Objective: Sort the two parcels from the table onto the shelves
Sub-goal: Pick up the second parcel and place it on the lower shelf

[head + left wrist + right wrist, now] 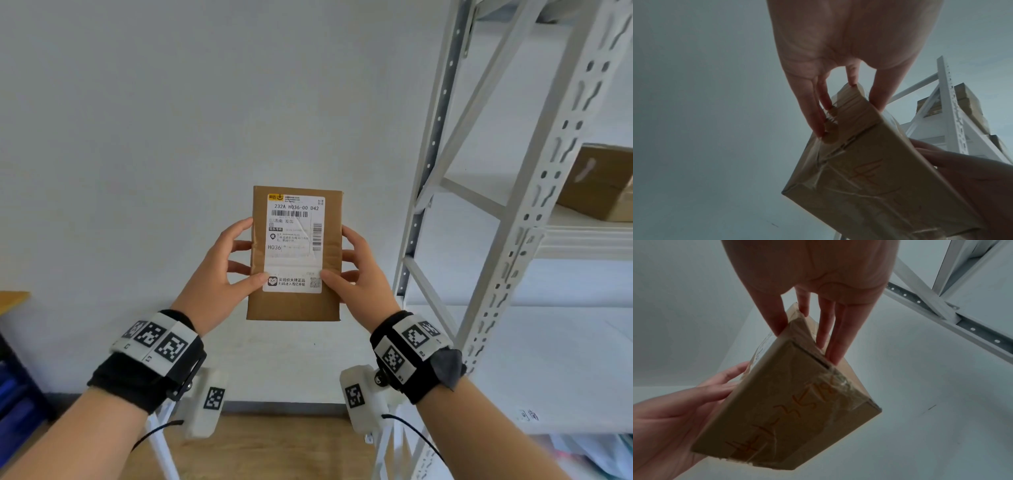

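Before the wall, left hand (219, 270) and right hand (363, 274) fingers clamp the parcel (294, 305), its orange scrawl illegible

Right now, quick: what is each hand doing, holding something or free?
Left hand: holds the left edge of the brown parcel, thumb on the label.
Right hand: holds the same parcel's right edge, thumb in front, fingers behind.

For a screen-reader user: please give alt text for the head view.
Both hands, left and right, hold a brown parcel upright, label facing the camera. A white shelf rack stands right, holding another box.
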{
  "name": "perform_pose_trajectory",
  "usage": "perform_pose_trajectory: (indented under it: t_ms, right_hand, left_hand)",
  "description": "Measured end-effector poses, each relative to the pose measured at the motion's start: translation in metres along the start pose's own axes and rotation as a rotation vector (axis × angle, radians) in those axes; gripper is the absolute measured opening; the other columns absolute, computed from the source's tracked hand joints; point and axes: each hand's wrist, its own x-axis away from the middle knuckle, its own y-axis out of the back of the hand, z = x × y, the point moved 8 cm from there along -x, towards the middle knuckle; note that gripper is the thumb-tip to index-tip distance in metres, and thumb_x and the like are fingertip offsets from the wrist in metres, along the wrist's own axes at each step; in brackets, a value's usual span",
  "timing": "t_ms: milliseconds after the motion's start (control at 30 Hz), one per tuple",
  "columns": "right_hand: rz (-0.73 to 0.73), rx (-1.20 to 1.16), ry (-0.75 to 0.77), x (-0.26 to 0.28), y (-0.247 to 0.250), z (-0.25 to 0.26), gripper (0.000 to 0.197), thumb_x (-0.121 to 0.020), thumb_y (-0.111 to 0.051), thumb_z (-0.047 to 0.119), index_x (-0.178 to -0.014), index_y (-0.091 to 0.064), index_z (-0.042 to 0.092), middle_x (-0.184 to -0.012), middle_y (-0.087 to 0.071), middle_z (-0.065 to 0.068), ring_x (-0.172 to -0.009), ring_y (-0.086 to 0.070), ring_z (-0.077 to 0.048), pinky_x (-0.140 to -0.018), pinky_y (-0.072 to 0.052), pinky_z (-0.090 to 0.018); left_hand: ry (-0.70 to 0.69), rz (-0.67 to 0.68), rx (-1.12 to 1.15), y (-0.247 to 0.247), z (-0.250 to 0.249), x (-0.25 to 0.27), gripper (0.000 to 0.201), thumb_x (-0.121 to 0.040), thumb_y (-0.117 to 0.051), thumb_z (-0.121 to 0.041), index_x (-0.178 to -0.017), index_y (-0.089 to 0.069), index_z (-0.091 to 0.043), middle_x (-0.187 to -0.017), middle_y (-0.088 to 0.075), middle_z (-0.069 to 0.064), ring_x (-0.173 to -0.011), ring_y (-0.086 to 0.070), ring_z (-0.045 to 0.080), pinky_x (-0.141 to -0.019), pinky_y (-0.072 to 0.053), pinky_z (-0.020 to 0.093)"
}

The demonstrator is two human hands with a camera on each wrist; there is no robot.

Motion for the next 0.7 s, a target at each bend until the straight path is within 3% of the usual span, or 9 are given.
perform_pose_trajectory:
  t_ms: [167, 300, 500, 700]
  right_hand:
    - [-0.070, 0.012, -0.021, 0.043, 0.018, 0.005, 0.062, -0.087, -0.061, 0.022, -0.134, -0.029, 0.045, -0.103, -0.053, 0.022, -0.086, -0.062, -0.009, -0.073, -0.056, -0.026]
    - [-0.142, 0.040, -0.045, 0.075, 0.048, 0.003, 0.060, -0.086, -0.062, 0.023, -0.128, -0.028, 0.050, -0.112, -0.056, 0.010, -0.090, -0.063, -0.014, -0.079, -0.057, -0.033]
    - [-0.243, 0.070, -0.045, 0.112, 0.108, 0.009, 0.063, -0.086, -0.062, 0.022, -0.137, -0.029, 0.040, -0.111, -0.057, 0.011, -0.089, -0.063, -0.011, -0.074, -0.055, -0.024]
    - [-0.320, 0.075, -0.024, 0.145, 0.182, 0.009, 0.062, -0.086, -0.062, 0.018, -0.134, -0.031, 0.042, -0.114, -0.059, 0.008, -0.087, -0.064, -0.014, -0.070, -0.054, -0.022]
  left_hand:
    - [-0.052, 0.059, 0.014, -0.014, -0.021, 0.025, 0.072, -0.081, -0.066, -0.017, -0.135, -0.025, -0.041, -0.126, -0.046, -0.004, -0.095, -0.058, 0.012, -0.074, -0.048, 0.021]
    - [-0.099, 0.113, 0.030, -0.042, -0.043, 0.037, 0.071, -0.080, -0.066, -0.018, -0.133, -0.025, -0.043, -0.125, -0.046, -0.005, -0.094, -0.058, 0.011, -0.072, -0.046, 0.016]
    - [-0.174, 0.168, 0.042, -0.086, -0.086, 0.040, 0.072, -0.081, -0.066, -0.021, -0.135, -0.023, -0.041, -0.125, -0.046, -0.007, -0.094, -0.057, 0.008, -0.070, -0.045, 0.014]
    - [-0.261, 0.197, 0.077, -0.139, -0.144, 0.046, 0.069, -0.081, -0.065, -0.022, -0.130, -0.023, -0.046, -0.128, -0.046, -0.005, -0.098, -0.057, 0.010, -0.074, -0.048, 0.018]
